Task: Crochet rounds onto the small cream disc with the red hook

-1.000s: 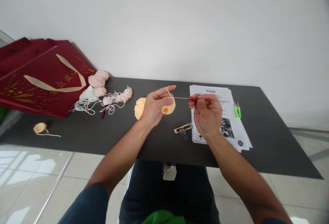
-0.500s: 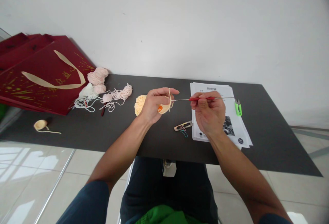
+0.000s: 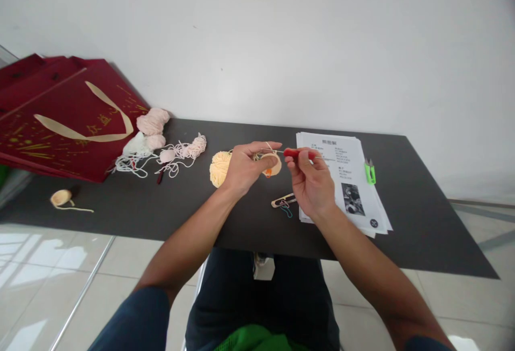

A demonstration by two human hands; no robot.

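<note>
Between the thumb and fingers of my left hand (image 3: 247, 167) is a small cream crocheted piece (image 3: 274, 164) with an orange stitch marker (image 3: 269, 172) on it. Yarn loops over the extended left index finger. My right hand (image 3: 313, 183) pinches a crochet hook (image 3: 295, 153) by its red handle, and its thin metal shaft reaches left to the top edge of the piece. Whether the hook tip sits inside a stitch is too small to tell. Behind my left wrist lies a ball of pale yellow yarn (image 3: 219, 169).
Printed sheets (image 3: 333, 144) lie under and beyond my right hand, with green thread snips (image 3: 370, 172) on their edge. Other snips (image 3: 281, 199) and a teal stitch marker (image 3: 287, 211) lie nearer. Leftward are pink yarn (image 3: 153, 121), a small cream cup-shaped piece (image 3: 61, 197) and red bags (image 3: 60, 120).
My right hand and the hook have moved left, close to my left hand. The long strand stretched between the hands has shortened, and the crocheted piece has turned, showing its round opening.
</note>
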